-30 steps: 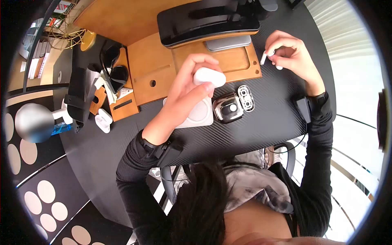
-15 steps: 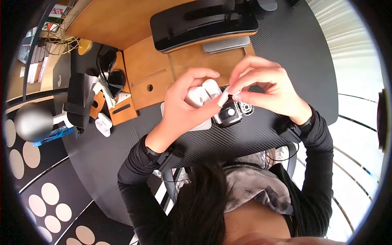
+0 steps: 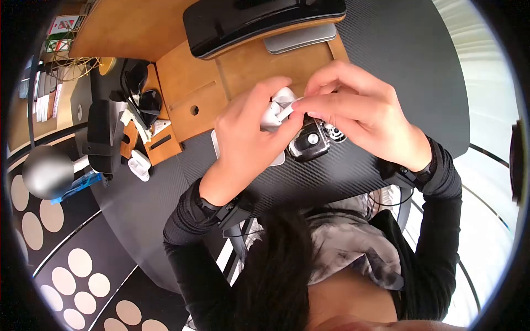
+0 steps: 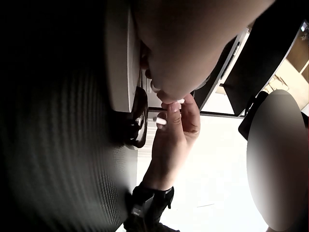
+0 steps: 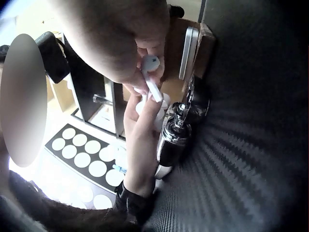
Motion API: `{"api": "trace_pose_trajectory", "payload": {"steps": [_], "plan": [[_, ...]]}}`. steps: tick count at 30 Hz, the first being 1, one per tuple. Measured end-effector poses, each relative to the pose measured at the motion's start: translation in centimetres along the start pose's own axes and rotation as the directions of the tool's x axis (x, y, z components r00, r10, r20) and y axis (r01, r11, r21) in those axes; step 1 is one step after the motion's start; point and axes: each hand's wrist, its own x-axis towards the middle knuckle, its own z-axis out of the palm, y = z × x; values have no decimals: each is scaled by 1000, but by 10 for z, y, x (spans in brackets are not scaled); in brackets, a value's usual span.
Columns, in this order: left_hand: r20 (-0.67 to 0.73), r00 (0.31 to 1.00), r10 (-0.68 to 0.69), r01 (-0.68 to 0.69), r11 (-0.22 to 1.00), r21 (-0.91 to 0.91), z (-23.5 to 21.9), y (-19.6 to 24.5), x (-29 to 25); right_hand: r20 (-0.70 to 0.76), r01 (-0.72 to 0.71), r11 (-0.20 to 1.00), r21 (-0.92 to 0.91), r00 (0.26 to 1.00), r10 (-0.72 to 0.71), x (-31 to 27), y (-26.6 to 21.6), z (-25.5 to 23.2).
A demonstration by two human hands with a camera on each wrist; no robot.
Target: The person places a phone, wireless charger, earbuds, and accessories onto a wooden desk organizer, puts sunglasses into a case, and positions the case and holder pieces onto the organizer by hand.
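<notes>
In the head view the left hand (image 3: 245, 132) grips a white earbud case with its lid open (image 3: 271, 115), fingers and thumb around it. Over the case, the right hand (image 3: 370, 113) pinches a white earbud (image 3: 286, 112). The right wrist view shows a white earbud (image 5: 153, 90) with its stem pointing down, at the right hand's fingertips. Another white piece (image 4: 160, 121) shows by the right hand in the left wrist view. Below the hands lies a dark, shiny case (image 3: 310, 141), beside a clear-and-white piece (image 3: 334, 133), partly hidden by the right hand.
A white pad (image 3: 215, 144) lies partly under the left hand. Left on the desk are a second white earbud case (image 3: 139, 165), sunglasses (image 3: 149, 102) and a wooden organizer (image 3: 193, 83). A black curved object (image 3: 265, 25) and a silver case (image 3: 301, 38) stand at the back.
The right hand has come from the right side of the desk to the left hand, bringing the earbud to the case. The case, closed earlier, is now open. The head view has shifted slightly.
</notes>
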Motion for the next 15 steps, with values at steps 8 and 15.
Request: {"api": "trace_pose_trajectory", "payload": {"steps": [8,15], "plan": [[47,998,38,-38,999,2,0,-1,1,-46,20,996,-90,999,-25,1,-2,6],[124,989,86,-70,990,-125,-1,0,1,-104,26,996,-83,994,-35,-1,0,16]]}}
